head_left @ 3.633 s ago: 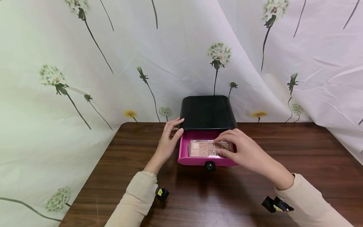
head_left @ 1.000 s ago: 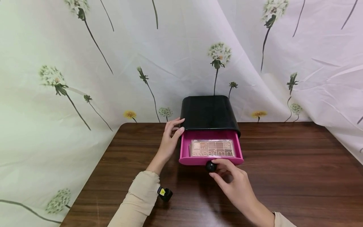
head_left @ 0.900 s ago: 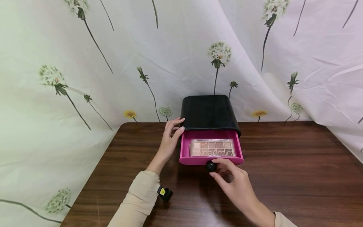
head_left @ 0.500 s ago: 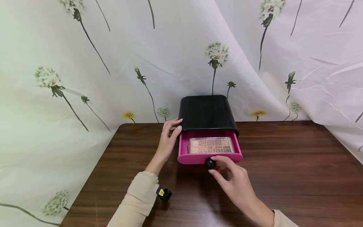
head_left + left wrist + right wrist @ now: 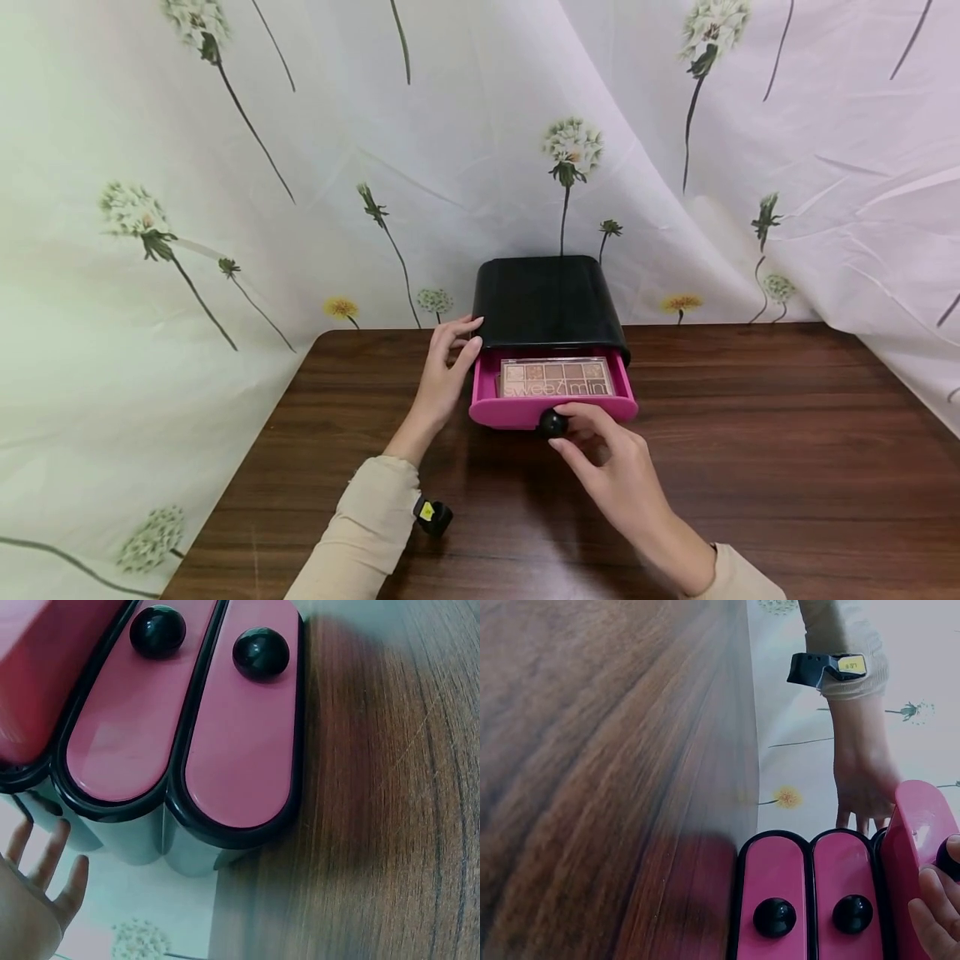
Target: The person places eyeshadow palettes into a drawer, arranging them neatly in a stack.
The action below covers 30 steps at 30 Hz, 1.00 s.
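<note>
In the head view, a black drawer cabinet (image 5: 551,300) has its pink top drawer (image 5: 498,412) pulled partly out. A clear-lidded eyeshadow palette (image 5: 557,378) lies inside the drawer, overlapping another flat item at its left end. My right hand (image 5: 618,467) pinches the round black knob (image 5: 553,423) between thumb and fingers. My left hand (image 5: 442,379) rests against the cabinet's left side, fingertips at the top edge. In the left wrist view, the left hand's fingers (image 5: 71,889) are spread beside the cabinet wall. The right wrist view shows right-hand fingers (image 5: 930,919) at the drawer front.
Two lower pink drawers (image 5: 244,742) with black knobs sit flush under the top one. The cabinet stands on a dark wooden table (image 5: 765,433), close to a white curtain (image 5: 465,150) printed with dandelions. A wrist camera (image 5: 433,517) is strapped to the left sleeve.
My right hand has left the palette inside the drawer and taken hold of the knob. The drawer has since slid a little inward. My left hand stays at the cabinet's side.
</note>
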### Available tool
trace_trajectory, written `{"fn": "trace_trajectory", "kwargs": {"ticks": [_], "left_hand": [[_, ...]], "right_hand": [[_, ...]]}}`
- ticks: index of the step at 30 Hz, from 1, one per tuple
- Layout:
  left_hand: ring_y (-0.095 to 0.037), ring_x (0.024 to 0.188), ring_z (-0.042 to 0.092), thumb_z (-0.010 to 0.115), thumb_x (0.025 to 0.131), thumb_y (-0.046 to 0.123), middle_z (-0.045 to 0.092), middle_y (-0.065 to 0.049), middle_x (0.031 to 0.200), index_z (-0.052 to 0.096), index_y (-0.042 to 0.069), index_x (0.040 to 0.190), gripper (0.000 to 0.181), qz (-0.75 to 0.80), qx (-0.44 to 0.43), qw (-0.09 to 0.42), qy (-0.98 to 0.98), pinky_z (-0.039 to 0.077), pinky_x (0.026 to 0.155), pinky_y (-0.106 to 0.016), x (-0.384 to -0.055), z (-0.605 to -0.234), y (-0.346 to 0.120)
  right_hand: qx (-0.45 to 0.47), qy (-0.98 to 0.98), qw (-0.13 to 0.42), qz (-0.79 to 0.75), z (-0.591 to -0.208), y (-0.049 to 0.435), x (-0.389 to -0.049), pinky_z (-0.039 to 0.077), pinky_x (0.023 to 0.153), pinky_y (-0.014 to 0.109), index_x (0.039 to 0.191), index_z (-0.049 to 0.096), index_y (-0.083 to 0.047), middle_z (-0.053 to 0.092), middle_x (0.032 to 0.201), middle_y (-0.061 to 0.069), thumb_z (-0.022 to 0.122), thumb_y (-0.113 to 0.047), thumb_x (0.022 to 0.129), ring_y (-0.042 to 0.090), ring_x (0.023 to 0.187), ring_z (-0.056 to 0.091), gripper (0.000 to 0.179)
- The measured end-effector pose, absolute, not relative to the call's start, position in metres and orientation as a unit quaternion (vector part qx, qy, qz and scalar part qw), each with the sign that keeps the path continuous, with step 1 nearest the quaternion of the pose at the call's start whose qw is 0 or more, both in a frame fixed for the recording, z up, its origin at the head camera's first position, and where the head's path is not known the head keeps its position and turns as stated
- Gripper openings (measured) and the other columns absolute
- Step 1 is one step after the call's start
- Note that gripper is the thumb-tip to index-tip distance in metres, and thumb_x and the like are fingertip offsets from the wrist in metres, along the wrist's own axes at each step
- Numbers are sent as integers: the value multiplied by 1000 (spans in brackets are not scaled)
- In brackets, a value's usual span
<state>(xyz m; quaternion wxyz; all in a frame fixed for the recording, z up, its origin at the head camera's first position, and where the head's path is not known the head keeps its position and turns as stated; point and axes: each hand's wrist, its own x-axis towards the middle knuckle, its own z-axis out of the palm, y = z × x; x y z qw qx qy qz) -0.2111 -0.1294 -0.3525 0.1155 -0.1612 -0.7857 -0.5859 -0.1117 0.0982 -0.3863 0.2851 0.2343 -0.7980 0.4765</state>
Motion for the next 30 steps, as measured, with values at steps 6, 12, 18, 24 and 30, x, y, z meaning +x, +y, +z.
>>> {"fn": "trace_trajectory", "kwargs": {"ticks": [6,12,18,24,30], "left_hand": [[-32,116,47,52,101,15,40,-17,147,54,0,138,40,-582,-161,116,-788,37,95,-40,-197,-339,-127],[-32,117,47,53,102,17,40,-16,147,54,3,139,40,-584,-159,117,-788,38,94,-41,-197,-340,-127],[-33,117,47,51,103,17,38,-17,147,53,2,140,40,-585,-167,112,-785,37,92,-40,-200,-341,-127],[-32,116,47,51,103,17,38,-16,146,53,2,139,39,-583,-171,110,-787,37,91,-39,-204,-345,-128],[-31,117,45,50,104,21,36,-12,149,53,8,141,40,-590,-175,116,-780,36,92,-42,-225,-371,-134]], "right_hand": [[237,-794,280,485,-387,98,-117,53,59,28,114,68,-17,68,87,-10,81,3,78,7,77,63,43],[239,-790,284,487,-387,97,-122,54,64,23,113,67,-15,68,85,-9,80,3,79,7,76,64,41],[239,-790,284,488,-387,97,-129,54,62,22,114,67,-13,68,86,-4,79,3,81,8,75,65,39],[235,-791,289,486,-388,96,-134,54,59,25,115,67,-14,69,88,-5,79,1,81,9,79,65,40],[237,-790,293,483,-390,96,-142,51,58,24,116,66,-14,69,90,-4,79,2,80,10,81,65,41]]}}
